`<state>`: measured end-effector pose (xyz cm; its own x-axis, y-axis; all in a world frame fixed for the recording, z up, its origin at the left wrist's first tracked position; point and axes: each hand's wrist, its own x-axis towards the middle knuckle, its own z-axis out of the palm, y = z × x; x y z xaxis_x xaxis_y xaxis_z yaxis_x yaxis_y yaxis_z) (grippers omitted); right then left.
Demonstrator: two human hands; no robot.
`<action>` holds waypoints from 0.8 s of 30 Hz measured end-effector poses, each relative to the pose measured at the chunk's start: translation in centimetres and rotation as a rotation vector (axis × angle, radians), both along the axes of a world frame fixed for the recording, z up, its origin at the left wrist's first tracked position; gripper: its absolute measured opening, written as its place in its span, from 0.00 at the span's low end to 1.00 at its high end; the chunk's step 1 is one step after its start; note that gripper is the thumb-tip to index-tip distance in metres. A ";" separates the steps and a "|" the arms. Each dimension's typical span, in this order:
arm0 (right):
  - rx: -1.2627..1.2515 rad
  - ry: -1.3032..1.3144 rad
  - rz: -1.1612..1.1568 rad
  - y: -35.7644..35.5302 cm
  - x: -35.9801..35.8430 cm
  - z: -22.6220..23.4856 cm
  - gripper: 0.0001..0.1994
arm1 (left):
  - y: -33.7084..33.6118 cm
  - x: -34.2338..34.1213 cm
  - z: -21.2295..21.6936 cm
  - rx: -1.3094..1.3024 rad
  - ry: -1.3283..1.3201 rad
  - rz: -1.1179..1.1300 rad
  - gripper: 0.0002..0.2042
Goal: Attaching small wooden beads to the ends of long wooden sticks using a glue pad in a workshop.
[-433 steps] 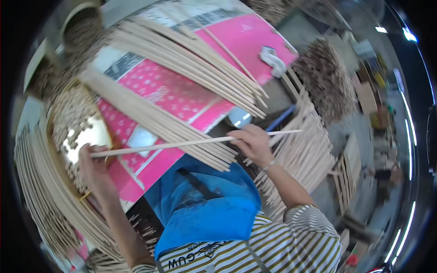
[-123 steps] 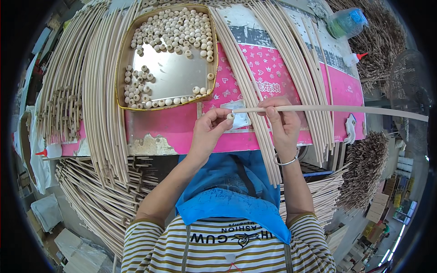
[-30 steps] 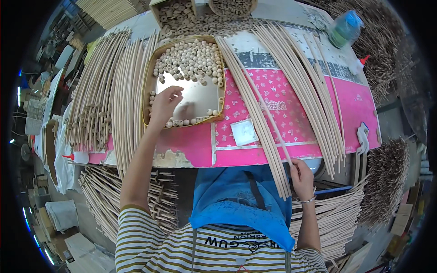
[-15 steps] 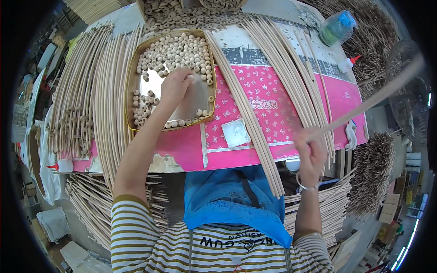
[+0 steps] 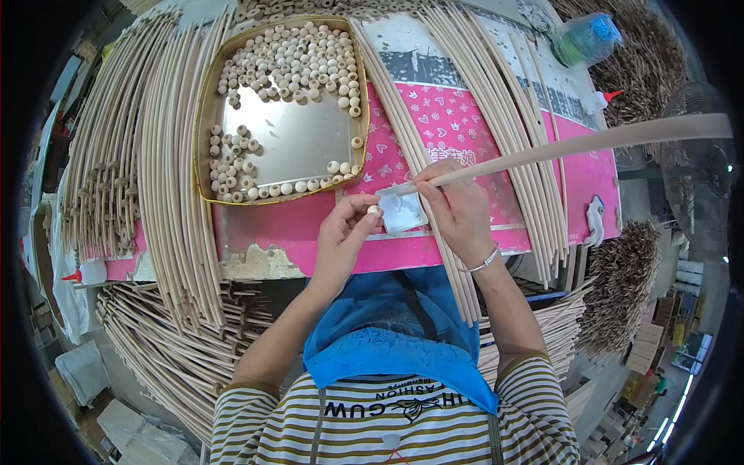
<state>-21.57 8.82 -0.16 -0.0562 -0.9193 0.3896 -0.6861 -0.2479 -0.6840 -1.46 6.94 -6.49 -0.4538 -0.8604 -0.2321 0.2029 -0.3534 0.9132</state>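
Between the fingertips of my left hand (image 5: pixel 346 235) is a small round wooden bead (image 5: pixel 374 211). My right hand (image 5: pixel 459 211) grips a long wooden stick (image 5: pixel 542 157) near one end. That end points left over a small white square dish (image 5: pixel 402 214), close to the bead but apart from it; whether it touches the dish I cannot tell. The stick's other end reaches far out to the right. Behind my left hand lies a shallow yellow-rimmed tray (image 5: pixel 291 143) with many wooden beads (image 5: pixel 298 58), most of them heaped at its far side.
Bundles of wooden sticks (image 5: pixel 174 170) lie left of the tray, and more sticks (image 5: pixel 504 132) at right. Glue bottles with red tips (image 5: pixel 598 101) stand at both sides. A plastic-wrapped green jar (image 5: pixel 585 40) is at the far right, near a fan (image 5: pixel 694 155).
My left hand has left the tray with a bead and come toward me beside the dish. My right hand has moved left, bringing the stick's near end over the dish.
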 end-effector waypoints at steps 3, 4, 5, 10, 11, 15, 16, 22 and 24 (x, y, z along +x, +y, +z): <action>0.011 0.002 -0.007 -0.2 0.0 -0.8 0.04 | 0.1 -0.7 -0.9 -0.002 -0.018 -0.017 0.11; 0.022 -0.001 0.000 -0.2 0.0 -0.9 0.05 | 0.1 -0.8 -1.2 -0.002 -0.018 -0.018 0.11; 0.033 -0.005 0.008 -0.2 0.0 -1.0 0.05 | 0.2 -0.9 -1.5 -0.028 -0.048 -0.009 0.11; 0.030 -0.006 0.049 0.1 -0.5 -1.3 0.05 | 0.4 -1.3 -1.7 -0.049 -0.089 0.025 0.11; 0.049 -0.030 0.044 0.2 -0.7 -1.3 0.05 | 0.3 -1.4 -1.5 -0.027 -0.083 0.035 0.11; 0.051 -0.170 0.014 1.0 -1.8 -0.8 0.05 | -0.3 -1.4 -1.2 0.041 -0.051 0.062 0.13; 0.057 -0.292 -0.013 1.3 -1.9 -0.3 0.06 | -0.4 -1.3 -1.0 0.040 -0.052 0.063 0.13; -0.011 -0.419 -0.059 2.9 -3.2 0.9 0.07 | -0.3 -1.8 0.1 0.099 0.020 0.006 0.14; -0.067 -0.478 -0.077 3.3 -2.7 0.8 0.07 | -0.2 -2.0 0.4 0.205 0.103 -0.008 0.14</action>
